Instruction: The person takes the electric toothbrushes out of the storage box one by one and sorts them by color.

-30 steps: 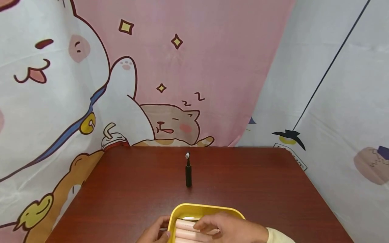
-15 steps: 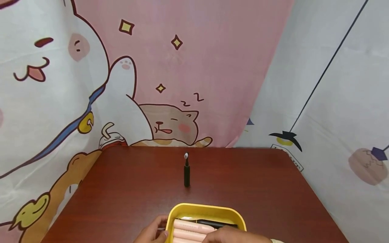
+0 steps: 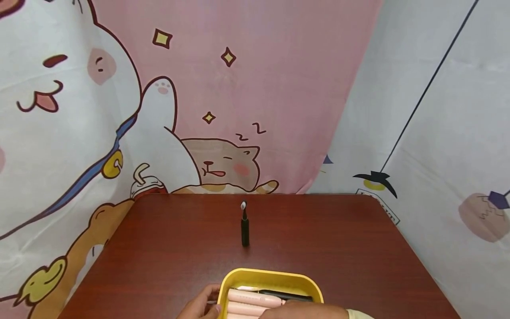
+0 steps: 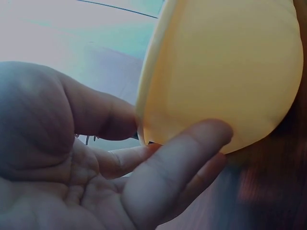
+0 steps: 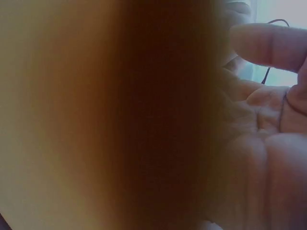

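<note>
A yellow plastic box (image 3: 279,277) sits at the near edge of the head view. Several pink electric toothbrushes (image 3: 255,297) lie side by side in it, with a black toothbrush (image 3: 287,295) along the far wall. My left hand (image 3: 201,305) grips the box's left side; in the left wrist view its thumb is at the rim and its fingers lie against the outside wall. Over the right part of the box is my right hand (image 3: 304,310), at the ends of the pink toothbrushes. Its fingertips are hidden, so I cannot tell whether it holds one.
A second black electric toothbrush (image 3: 245,231) is on the dark red wooden table (image 3: 179,248) beyond the box, its white-bristled head uppermost in the view. A cartoon-printed cloth (image 3: 295,88) hangs behind and beside the table.
My right hand has lowered toward the near right of the box, uncovering the black toothbrush along the far wall. My left hand keeps its grip on the box.
</note>
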Demonstrator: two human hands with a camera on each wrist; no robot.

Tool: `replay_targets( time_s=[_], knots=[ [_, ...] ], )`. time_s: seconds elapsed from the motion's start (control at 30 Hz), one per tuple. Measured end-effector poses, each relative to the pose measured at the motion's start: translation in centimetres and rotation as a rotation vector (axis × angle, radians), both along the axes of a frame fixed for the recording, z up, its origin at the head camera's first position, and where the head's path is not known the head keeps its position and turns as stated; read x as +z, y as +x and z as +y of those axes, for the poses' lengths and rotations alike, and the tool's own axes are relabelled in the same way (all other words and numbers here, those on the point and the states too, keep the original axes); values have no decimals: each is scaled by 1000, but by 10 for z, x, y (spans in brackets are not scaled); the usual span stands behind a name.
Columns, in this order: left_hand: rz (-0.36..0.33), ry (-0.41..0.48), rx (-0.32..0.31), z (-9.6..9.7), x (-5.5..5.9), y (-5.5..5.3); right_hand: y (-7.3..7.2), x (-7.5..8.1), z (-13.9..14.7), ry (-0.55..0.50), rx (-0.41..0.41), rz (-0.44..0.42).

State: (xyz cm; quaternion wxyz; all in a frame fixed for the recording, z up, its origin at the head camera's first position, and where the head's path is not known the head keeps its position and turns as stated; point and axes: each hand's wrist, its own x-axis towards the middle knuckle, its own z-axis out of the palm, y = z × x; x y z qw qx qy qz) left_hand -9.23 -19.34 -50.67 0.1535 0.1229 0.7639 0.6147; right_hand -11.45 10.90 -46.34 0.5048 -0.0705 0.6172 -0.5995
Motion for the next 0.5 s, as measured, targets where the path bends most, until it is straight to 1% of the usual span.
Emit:
replay_targets(
  time_s=[0.03, 0.07, 0.17, 0.2, 0.27, 0.3, 0.33, 0.37, 0.4, 0.5],
  knots=[
    [-5, 1, -1, 0, 0, 0, -4, -1, -1, -18, 10, -86],
    [-10, 4, -2, 0, -1, 0, -7, -1, -1, -28, -3, -204],
    [-13, 17, -9, 0, -1, -1, -12, -5, -1, -105, 21, -319],
    [-6, 19, -13, -1, -1, -1, -13, -7, -1, -140, 34, -338],
    [12, 20, -22, -2, -1, -2, -15, -7, 0, -172, 88, -315],
    [24, 19, -26, -3, -1, -2, -15, -6, 0, -181, 97, -312],
    [38, 15, -31, -4, -1, -2, -15, -5, 0, -196, 124, -322],
    [47, 10, -35, -4, -1, -2, -16, -4, 2, -217, 128, -358],
    [47, 10, -39, -4, -1, -3, -16, -3, 4, -250, 130, -419],
    [-7, 30, -40, -4, -1, -3, -16, 0, 8, -363, 139, -597]
  ],
)
